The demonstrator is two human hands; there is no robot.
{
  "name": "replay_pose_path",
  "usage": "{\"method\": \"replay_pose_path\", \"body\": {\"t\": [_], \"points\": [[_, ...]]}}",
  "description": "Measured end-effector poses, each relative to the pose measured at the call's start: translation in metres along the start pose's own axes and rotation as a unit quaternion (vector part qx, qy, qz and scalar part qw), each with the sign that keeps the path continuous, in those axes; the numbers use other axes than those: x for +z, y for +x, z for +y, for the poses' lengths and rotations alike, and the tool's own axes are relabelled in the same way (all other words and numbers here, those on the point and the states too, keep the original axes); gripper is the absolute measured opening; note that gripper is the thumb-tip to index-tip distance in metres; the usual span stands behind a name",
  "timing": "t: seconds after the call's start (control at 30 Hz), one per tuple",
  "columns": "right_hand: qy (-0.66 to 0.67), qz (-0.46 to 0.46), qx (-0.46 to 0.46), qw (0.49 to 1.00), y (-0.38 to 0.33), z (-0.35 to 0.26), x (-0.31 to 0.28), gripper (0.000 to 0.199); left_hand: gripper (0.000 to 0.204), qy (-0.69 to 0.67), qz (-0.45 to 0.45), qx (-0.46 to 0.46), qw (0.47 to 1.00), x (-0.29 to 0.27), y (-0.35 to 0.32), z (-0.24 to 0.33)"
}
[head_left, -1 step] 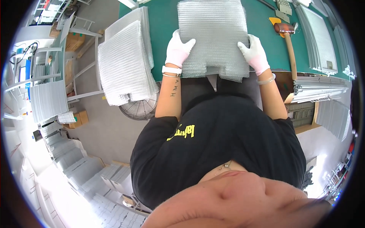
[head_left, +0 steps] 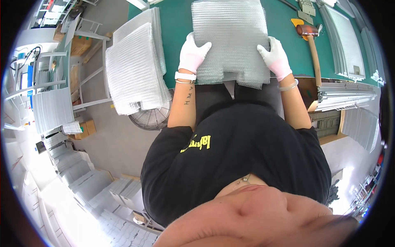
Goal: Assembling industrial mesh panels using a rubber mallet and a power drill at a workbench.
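A stack of silvery corrugated mesh sheets lies in front of me on the green table top. Its near edge has a notch and reaches slightly past the table's edge. My left hand, in a white and pink glove, grips the stack's left side, thumb on top. On the opposite side my right hand, gloved alike, holds the edge with its thumb over the mesh. The other fingers of both hands are partly hidden along the sides. Left of my left hand, a second pile of mesh sheets overhangs the table.
A mallet with a wooden handle lies right of my right hand, by an orange piece. Framed panels stand further right. Below the left pile is a round fan guard. Metal strips are stacked under the table's right side.
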State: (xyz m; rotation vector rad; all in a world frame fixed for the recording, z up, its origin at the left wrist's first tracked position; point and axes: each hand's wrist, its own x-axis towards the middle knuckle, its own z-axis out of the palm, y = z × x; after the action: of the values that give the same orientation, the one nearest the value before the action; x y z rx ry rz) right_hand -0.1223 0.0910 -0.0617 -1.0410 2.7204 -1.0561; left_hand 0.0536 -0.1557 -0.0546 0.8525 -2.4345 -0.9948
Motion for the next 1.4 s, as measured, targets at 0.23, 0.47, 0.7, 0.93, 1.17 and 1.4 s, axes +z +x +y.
{"method": "replay_pose_path", "body": {"t": [0.23,0.47,0.7,0.93,1.17,1.4], "points": [[-0.019,0.081,-0.052,0.995,-0.004,-0.011,-0.008,0.056,0.074,-0.014,-0.003,-0.008,1.0,0.0,0.002,0.001],[-0.029,0.073,-0.042,0.996,-0.002,-0.025,-0.018,0.055,0.075,-0.033,-0.003,-0.022,0.999,0.002,-0.001,-0.004],[-0.037,0.077,-0.067,0.994,0.011,-0.026,-0.028,0.053,0.077,-0.062,0.009,-0.036,0.997,0.008,-0.005,0.003],[-0.098,0.075,-0.047,0.991,0.019,-0.035,-0.032,0.053,0.078,-0.066,0.03,-0.037,0.997,0.016,-0.01,-0.001],[0.058,-0.012,-0.007,0.998,0.033,-0.021,-0.046,0.055,0.078,-0.034,0.022,-0.052,0.998,0.014,-0.007,0.002],[0.429,-0.139,0.117,0.885,0.037,0.02,-0.043,0.064,0.077,-0.077,0.027,-0.061,0.995,0.013,-0.007,0.0]]}}
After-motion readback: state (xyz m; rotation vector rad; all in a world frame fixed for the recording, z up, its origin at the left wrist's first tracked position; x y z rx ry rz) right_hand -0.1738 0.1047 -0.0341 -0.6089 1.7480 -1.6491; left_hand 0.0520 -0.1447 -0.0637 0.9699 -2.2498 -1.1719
